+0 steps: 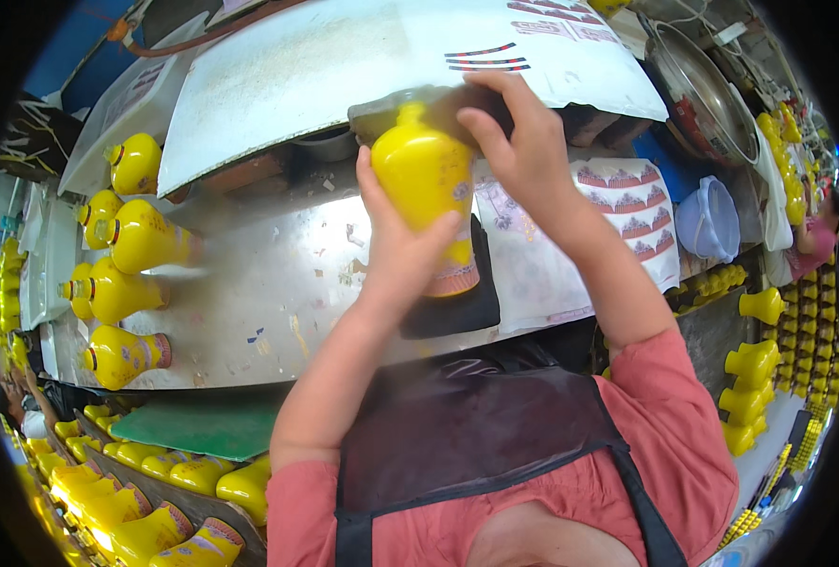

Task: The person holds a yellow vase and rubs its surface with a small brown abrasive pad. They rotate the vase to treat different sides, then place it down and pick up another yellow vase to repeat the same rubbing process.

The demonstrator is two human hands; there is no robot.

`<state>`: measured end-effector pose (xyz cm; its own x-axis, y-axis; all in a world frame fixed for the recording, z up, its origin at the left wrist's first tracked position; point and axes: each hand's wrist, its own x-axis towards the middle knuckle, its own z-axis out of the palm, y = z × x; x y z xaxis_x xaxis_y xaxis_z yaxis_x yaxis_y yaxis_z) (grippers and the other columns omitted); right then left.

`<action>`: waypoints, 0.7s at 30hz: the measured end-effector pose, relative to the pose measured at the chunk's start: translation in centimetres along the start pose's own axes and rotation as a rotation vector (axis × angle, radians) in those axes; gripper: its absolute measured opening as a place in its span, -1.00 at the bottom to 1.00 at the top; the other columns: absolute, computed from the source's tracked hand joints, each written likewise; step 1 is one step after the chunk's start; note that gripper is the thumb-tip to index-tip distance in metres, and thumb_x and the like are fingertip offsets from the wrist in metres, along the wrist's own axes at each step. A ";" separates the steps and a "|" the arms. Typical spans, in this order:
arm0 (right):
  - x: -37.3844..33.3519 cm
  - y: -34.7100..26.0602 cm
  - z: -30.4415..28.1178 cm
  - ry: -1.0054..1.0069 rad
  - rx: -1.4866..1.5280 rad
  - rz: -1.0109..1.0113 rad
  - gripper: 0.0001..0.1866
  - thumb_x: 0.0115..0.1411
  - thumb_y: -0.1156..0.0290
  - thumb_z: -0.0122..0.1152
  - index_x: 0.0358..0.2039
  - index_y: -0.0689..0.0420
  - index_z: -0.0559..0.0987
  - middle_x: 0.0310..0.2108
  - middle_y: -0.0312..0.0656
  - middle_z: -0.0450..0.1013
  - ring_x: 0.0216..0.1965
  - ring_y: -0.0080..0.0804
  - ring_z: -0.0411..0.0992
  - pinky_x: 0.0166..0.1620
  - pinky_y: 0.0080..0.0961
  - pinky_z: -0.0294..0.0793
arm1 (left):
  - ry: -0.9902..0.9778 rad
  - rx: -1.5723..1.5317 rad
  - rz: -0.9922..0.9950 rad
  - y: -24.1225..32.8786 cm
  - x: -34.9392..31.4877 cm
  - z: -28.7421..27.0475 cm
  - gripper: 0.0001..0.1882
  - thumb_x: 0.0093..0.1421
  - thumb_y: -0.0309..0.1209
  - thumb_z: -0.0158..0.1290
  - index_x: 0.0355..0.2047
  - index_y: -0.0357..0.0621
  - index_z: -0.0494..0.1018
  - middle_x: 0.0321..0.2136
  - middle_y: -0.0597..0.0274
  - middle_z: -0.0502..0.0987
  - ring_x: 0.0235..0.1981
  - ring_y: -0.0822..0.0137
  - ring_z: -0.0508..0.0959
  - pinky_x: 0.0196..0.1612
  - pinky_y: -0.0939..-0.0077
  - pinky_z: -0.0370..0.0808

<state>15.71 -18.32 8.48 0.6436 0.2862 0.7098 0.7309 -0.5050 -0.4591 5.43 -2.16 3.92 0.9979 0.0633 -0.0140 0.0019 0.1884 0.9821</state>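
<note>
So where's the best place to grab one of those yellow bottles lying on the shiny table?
Probably around the fat belly of the lying bottle, coming down from above. It lies on its side on the metal table, so the wide body faces up, while its neck is thin and points sideways.

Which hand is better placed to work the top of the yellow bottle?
Probably the right hand: its fingers sit at the neck of the glossy yellow bottle, while the left hand grips the body, steadying it.
</note>
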 end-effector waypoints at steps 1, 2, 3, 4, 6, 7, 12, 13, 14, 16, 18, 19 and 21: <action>1.1 -0.1 -0.4 -0.034 -0.003 0.032 -0.64 0.24 0.48 0.33 0.04 0.18 0.54 -0.13 -0.04 0.58 -0.19 -0.15 0.61 -0.08 -0.45 0.58 | -0.027 -0.143 -0.014 0.0 -0.1 -0.2 0.22 0.09 -0.43 0.24 0.49 -0.16 -0.45 0.35 -0.19 0.06 0.36 -0.06 0.22 0.40 0.11 0.21; 1.8 -0.2 -1.2 -0.075 0.013 0.068 -0.69 0.23 0.49 0.35 -0.01 0.19 0.57 -0.17 -0.06 0.60 -0.19 -0.25 0.63 -0.09 -0.47 0.59 | -0.009 -0.121 -0.024 -0.1 0.0 -0.4 0.22 0.07 -0.44 0.24 0.49 -0.16 -0.44 0.30 -0.12 0.18 0.32 0.05 0.29 0.37 0.15 0.25; 2.3 -0.6 -1.8 -0.121 0.092 0.127 -0.71 0.22 0.50 0.35 -0.04 0.19 0.59 -0.19 -0.08 0.61 -0.20 -0.29 0.63 -0.09 -0.48 0.59 | 0.017 -0.031 -0.015 -0.1 0.2 -0.5 0.20 0.07 -0.41 0.25 0.49 -0.14 -0.39 0.29 -0.13 0.18 0.31 0.03 0.30 0.37 0.15 0.26; 2.6 -0.9 -2.3 -0.172 0.177 0.155 -0.72 0.21 0.51 0.36 -0.06 0.19 0.60 -0.21 -0.10 0.61 -0.21 -0.34 0.64 -0.10 -0.48 0.60 | 0.037 0.039 0.033 0.0 0.4 -0.5 0.18 0.08 -0.39 0.26 0.49 -0.13 -0.34 0.29 -0.13 0.19 0.31 0.02 0.31 0.36 0.14 0.27; 2.8 -1.5 -2.6 -0.270 0.328 0.093 -0.79 0.20 0.54 0.35 -0.13 0.20 0.62 -0.28 -0.17 0.62 -0.24 -0.50 0.62 -0.12 -0.51 0.61 | 0.114 0.314 0.197 0.2 1.3 -0.6 0.08 0.08 -0.33 0.28 0.46 -0.13 -0.17 0.26 -0.13 0.22 0.28 -0.01 0.34 0.34 0.14 0.29; 2.9 -1.5 -2.4 -0.300 0.200 -0.055 -0.79 0.21 0.52 0.33 -0.12 0.20 0.62 -0.29 -0.15 0.62 -0.25 -0.43 0.63 -0.13 -0.49 0.61 | 0.168 0.522 0.313 0.4 1.8 -0.6 0.01 0.08 -0.30 0.29 0.43 -0.14 -0.06 0.24 -0.12 0.25 0.26 -0.01 0.36 0.32 0.14 0.31; 4.6 -0.2 -0.1 -0.278 0.009 0.005 -0.74 0.21 0.44 0.33 -0.09 0.19 0.60 -0.30 -0.07 0.62 -0.27 -0.26 0.63 -0.14 -0.44 0.60 | 0.244 0.577 0.363 1.2 4.0 -0.2 -0.42 0.11 -0.20 0.27 0.07 -0.24 0.40 0.08 -0.02 0.35 0.11 0.04 0.44 0.19 0.19 0.39; 4.9 0.1 0.0 -0.286 0.043 0.003 -0.75 0.22 0.44 0.32 -0.09 0.19 0.60 -0.31 -0.09 0.62 -0.28 -0.30 0.62 -0.15 -0.46 0.60 | 0.256 0.562 0.285 1.1 4.3 -0.2 -0.44 0.15 -0.20 0.23 0.08 -0.24 0.39 0.07 -0.01 0.36 0.10 0.05 0.44 0.19 0.21 0.39; 5.1 0.4 0.0 -0.295 0.078 0.017 -0.75 0.23 0.43 0.32 -0.09 0.19 0.60 -0.32 -0.11 0.62 -0.28 -0.34 0.62 -0.15 -0.48 0.60 | 0.265 0.544 0.293 1.0 4.5 -0.2 -0.46 0.19 -0.20 0.19 0.09 -0.24 0.39 0.06 -0.01 0.36 0.09 0.07 0.44 0.20 0.22 0.38; 5.3 0.6 -0.5 -0.281 0.154 0.098 -0.76 0.22 0.40 0.32 -0.11 0.20 0.62 -0.30 -0.10 0.63 -0.24 -0.33 0.62 -0.12 -0.48 0.59 | 0.241 0.385 0.285 0.4 4.9 -0.5 -0.51 0.26 -0.21 0.10 0.11 -0.25 0.39 0.06 0.00 0.37 0.08 0.11 0.44 0.20 0.25 0.37; 5.2 0.6 -1.3 -0.194 0.259 0.172 -0.75 0.19 0.36 0.33 -0.16 0.20 0.66 -0.22 -0.05 0.65 -0.16 -0.22 0.63 -0.05 -0.43 0.58 | 0.208 0.124 0.204 -0.3 5.0 -0.8 -0.53 0.32 -0.21 0.02 0.13 -0.25 0.38 0.06 0.02 0.37 0.08 0.16 0.43 0.21 0.28 0.36; 5.1 0.5 -1.7 -0.269 0.283 0.210 -0.77 0.24 0.37 0.30 -0.14 0.20 0.65 -0.24 -0.14 0.63 -0.17 -0.36 0.60 -0.08 -0.50 0.58 | 0.182 0.048 0.233 -0.5 5.1 -0.9 -0.54 0.35 -0.22 -0.02 0.13 -0.26 0.38 0.06 0.02 0.37 0.08 0.18 0.43 0.21 0.29 0.35; 5.1 0.3 -2.5 -0.312 0.383 0.112 -0.81 0.32 0.39 0.25 -0.12 0.20 0.62 -0.27 -0.31 0.59 -0.21 -0.64 0.55 -0.14 -0.66 0.59 | 0.199 -0.039 0.158 -0.6 4.9 -0.9 -0.55 0.38 -0.21 -0.09 0.14 -0.27 0.38 0.05 0.05 0.39 0.07 0.22 0.43 0.22 0.31 0.34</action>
<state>18.62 -19.02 13.32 0.7171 0.5067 0.4786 0.6467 -0.2278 -0.7279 10.22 -1.05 3.08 0.9533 0.2856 0.0984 -0.1592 0.1980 0.9672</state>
